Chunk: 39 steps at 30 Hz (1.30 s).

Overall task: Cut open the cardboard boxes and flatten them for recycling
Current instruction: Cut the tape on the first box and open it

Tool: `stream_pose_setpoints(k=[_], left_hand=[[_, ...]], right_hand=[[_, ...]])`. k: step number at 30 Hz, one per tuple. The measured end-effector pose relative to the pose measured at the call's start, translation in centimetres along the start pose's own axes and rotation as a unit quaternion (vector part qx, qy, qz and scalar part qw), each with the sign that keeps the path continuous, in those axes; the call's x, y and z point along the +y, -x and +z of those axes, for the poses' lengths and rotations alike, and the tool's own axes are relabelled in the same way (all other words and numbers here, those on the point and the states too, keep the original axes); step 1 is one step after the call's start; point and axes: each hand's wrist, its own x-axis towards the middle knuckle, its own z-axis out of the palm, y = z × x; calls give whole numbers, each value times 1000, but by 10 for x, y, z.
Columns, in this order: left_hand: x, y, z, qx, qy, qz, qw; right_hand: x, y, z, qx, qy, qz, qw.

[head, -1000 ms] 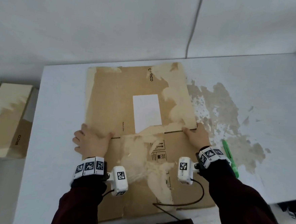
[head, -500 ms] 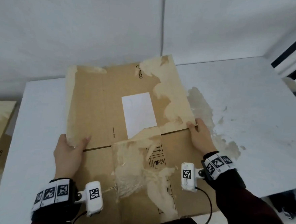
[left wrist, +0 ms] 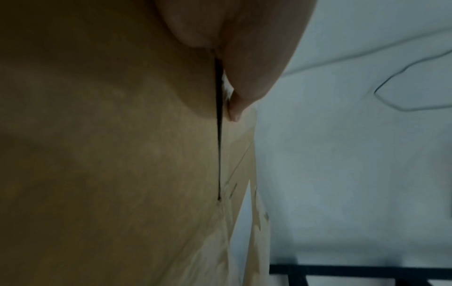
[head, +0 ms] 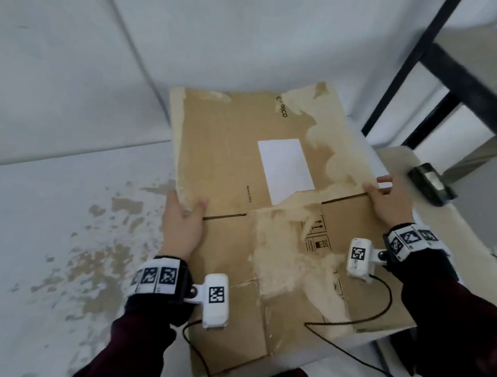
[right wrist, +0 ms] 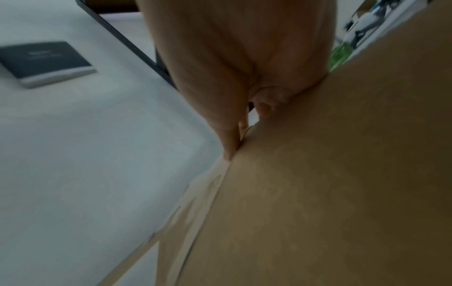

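A flattened brown cardboard box [head: 243, 158] with a white label and torn pale patches is held up off the white table [head: 32, 232], tilted toward me. My left hand [head: 181, 222] grips its left edge, thumb on top beside a slit between panels. My right hand [head: 387, 198] grips the right edge at the matching slit. In the left wrist view my thumb [left wrist: 234, 104] presses on the cardboard [left wrist: 110, 154] next to the dark slit. The right wrist view has my fingers [right wrist: 229, 139] wrapped round the cardboard edge [right wrist: 318, 193].
The table top carries peeled brown patches [head: 97, 266]. A dark rectangular device [head: 430, 183] lies on a beige surface at the right, also in the right wrist view as a dark device [right wrist: 46, 62]. A black metal frame [head: 420, 62] stands at the upper right. A green object [right wrist: 338, 58] shows behind my right hand.
Both hands went from pressing the cardboard flat on the table to gripping its side edges. The sheet is lifted and carried to the right, and my view has turned right.
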Motion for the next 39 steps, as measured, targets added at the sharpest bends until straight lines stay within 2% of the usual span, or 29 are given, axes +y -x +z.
stream_pose_setpoints(k=[2, 5, 9, 11, 16, 20, 23, 26, 30, 32, 35, 37, 39], left_hand=[[12, 6, 46, -1, 9, -8, 1000], [21, 10, 100, -10, 14, -4, 1000], [9, 4, 150, -23, 0, -7, 1000], [2, 2, 168, -21, -7, -14, 1000], [-18, 2, 200, -22, -55, -80, 995], [-25, 4, 210, -12, -77, -85, 993], [-30, 4, 214, -6, -133, -87, 987], [-35, 9, 209, -45, -236, -70, 968], [-44, 19, 187, -99, -285, -14, 953], [-47, 29, 161, -131, -249, -6, 960], [-51, 61, 104, -147, -122, 0, 982], [-58, 87, 64, -144, -67, -12, 987], [-69, 114, 23, -113, -29, -44, 992]], right_hand=[[20, -24, -20, 10, 12, -9, 1000], [50, -52, -37, -46, 61, 10, 997], [90, -67, -44, -105, 133, 26, 985], [104, -61, -40, -124, 160, 46, 978], [157, -48, -17, -197, 240, 82, 947], [146, 5, -9, -197, 244, 94, 945], [154, 14, -1, -174, 232, 66, 955], [159, 16, 3, -161, 226, 56, 959], [158, 21, 3, -120, 229, 23, 966], [151, 24, 6, -96, 191, -20, 977], [126, 36, 18, -74, 130, -90, 985], [102, 50, 30, -85, 135, -135, 978], [76, 70, 47, -136, 100, -171, 971]])
